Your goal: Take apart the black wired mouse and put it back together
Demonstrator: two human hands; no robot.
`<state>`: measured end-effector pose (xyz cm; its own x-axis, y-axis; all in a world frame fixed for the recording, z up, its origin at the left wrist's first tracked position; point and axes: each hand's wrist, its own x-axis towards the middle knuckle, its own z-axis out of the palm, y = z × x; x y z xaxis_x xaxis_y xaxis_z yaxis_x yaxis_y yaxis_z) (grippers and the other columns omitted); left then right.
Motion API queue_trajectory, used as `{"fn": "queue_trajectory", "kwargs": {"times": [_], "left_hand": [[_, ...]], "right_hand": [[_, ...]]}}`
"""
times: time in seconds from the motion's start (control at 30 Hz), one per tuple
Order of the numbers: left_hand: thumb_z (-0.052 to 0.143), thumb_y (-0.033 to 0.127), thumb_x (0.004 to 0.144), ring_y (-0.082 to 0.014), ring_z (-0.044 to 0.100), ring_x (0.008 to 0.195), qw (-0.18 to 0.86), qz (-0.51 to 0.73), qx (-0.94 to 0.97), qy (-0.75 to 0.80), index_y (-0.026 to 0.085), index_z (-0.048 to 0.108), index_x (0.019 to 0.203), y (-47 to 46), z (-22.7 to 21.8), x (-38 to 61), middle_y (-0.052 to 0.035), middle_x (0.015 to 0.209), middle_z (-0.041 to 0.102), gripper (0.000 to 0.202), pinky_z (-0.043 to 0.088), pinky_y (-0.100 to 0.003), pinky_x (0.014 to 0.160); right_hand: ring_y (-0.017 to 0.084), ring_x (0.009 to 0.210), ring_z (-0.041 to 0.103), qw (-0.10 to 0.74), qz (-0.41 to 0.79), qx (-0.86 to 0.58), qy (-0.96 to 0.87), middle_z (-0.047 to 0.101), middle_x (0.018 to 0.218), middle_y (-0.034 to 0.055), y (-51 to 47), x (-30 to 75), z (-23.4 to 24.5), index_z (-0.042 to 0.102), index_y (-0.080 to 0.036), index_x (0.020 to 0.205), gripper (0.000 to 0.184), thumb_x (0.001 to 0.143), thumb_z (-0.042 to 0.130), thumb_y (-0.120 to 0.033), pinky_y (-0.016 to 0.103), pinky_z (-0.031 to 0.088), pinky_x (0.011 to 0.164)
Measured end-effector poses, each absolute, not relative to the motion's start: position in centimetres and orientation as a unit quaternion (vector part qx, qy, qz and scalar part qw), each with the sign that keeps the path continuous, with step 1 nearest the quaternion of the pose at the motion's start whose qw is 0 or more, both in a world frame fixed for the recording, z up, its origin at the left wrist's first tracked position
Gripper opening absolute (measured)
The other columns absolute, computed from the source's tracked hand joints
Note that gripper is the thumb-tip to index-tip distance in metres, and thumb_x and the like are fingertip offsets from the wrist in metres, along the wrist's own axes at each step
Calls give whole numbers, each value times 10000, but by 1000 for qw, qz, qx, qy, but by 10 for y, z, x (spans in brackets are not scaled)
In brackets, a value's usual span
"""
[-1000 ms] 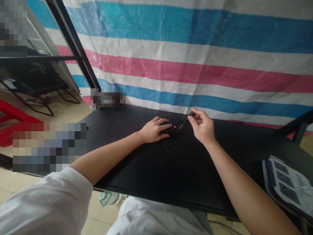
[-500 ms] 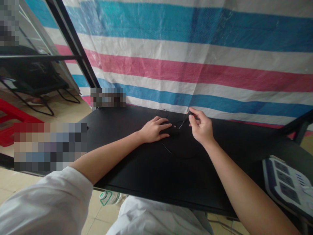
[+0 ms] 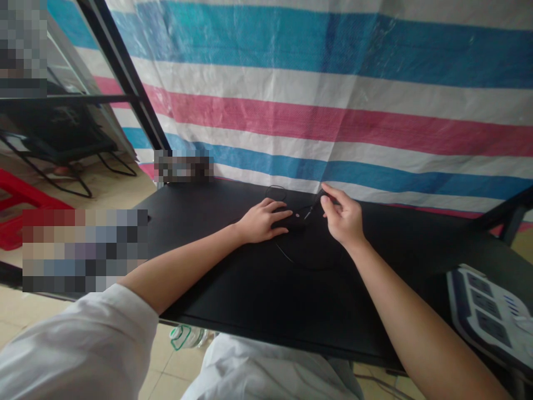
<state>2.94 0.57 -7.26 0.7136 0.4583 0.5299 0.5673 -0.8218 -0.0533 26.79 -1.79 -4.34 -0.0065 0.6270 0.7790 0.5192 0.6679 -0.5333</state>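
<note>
My left hand lies palm down with its fingers spread, over or against a low black object that barely stands out from the black table. On that object a small pale spot shows. My right hand is closed on a slim dark screwdriver, its handle pinched between thumb and fingers. The screwdriver slants down to the left, with its metal tip near the black object; whether the tip touches it I cannot tell. A thin black cable curves over the table close by, and another loop of it shows behind my left hand.
The black table stands before a striped plastic sheet. At the right is a white and dark blue power strip. A plastic bottle is under the front edge. To the left are a red stool and a dark chair.
Both hands and the screwdriver stay almost where they were. The pale spot on the black object looks slightly smaller or dimmer.
</note>
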Motion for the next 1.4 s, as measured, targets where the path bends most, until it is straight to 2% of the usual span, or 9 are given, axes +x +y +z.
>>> {"fn": "queue_trajectory", "kwargs": {"times": [0.07, 0.13, 0.3, 0.47, 0.6, 0.83, 1.0, 1.4], "left_hand": [[567, 473, 901, -277, 571, 1081, 107, -253, -919, -281, 194, 632, 1281, 6, -73, 30, -147, 1260, 611, 475, 515, -454, 936], [565, 475, 902, -278, 569, 1083, 107, -252, -920, -283, 193, 630, 1284, 6, -73, 30, -148, 1263, 610, 479, 514, -455, 937], [552, 479, 908, -283, 566, 1085, 108, -254, -920, -278, 179, 633, 1280, 5, -72, 29, -157, 1263, 610, 485, 514, -453, 940], [558, 478, 905, -282, 568, 1080, 109, -253, -920, -278, 181, 635, 1280, 6, -72, 29, -154, 1265, 609, 484, 514, -454, 942], [563, 481, 902, -280, 567, 1082, 104, -253, -920, -281, 183, 635, 1279, 5, -72, 29, -152, 1267, 608, 486, 519, -449, 936], [567, 477, 902, -279, 576, 1078, 111, -255, -919, -280, 191, 638, 1276, 5, -72, 29, -151, 1261, 612, 475, 523, -453, 930], [563, 467, 906, -278, 572, 1083, 110, -255, -919, -279, 187, 635, 1278, 6, -73, 29, -151, 1263, 610, 471, 520, -451, 936], [561, 478, 904, -281, 572, 1071, 117, -256, -919, -276, 178, 637, 1276, 6, -73, 30, -159, 1262, 608, 484, 519, -455, 931]], "right_hand": [[101, 469, 581, 564, 44, -404, -719, 739, 1073, 96, -20, 268, -42, 691, -202, 1181, 368, 926, 522, -406, 246, 516, 425], [104, 472, 591, 558, 32, -405, -724, 739, 1094, 103, -20, 268, -41, 692, -195, 1191, 365, 929, 517, -378, 244, 515, 429], [120, 486, 599, 572, 8, -402, -715, 761, 988, 80, -17, 270, -42, 724, -196, 1140, 317, 897, 584, -345, 274, 553, 481], [134, 538, 613, 595, -3, -403, -695, 737, 819, 48, -15, 269, -44, 739, -193, 1070, 298, 854, 651, -379, 279, 564, 507], [142, 586, 626, 608, 2, -395, -688, 708, 782, 46, -14, 267, -44, 734, -181, 1030, 297, 841, 669, -400, 262, 550, 491], [163, 659, 646, 582, 75, -390, -710, 698, 886, 72, -13, 269, -47, 674, -194, 1170, 403, 901, 568, -474, 250, 534, 444], [179, 700, 667, 576, 91, -390, -712, 705, 904, 73, -12, 270, -47, 652, -198, 1176, 394, 898, 575, -465, 259, 541, 464], [129, 561, 591, 607, 37, -391, -690, 643, 693, 3, -10, 267, -46, 659, -193, 994, 267, 838, 659, -410, 250, 510, 479]]}}
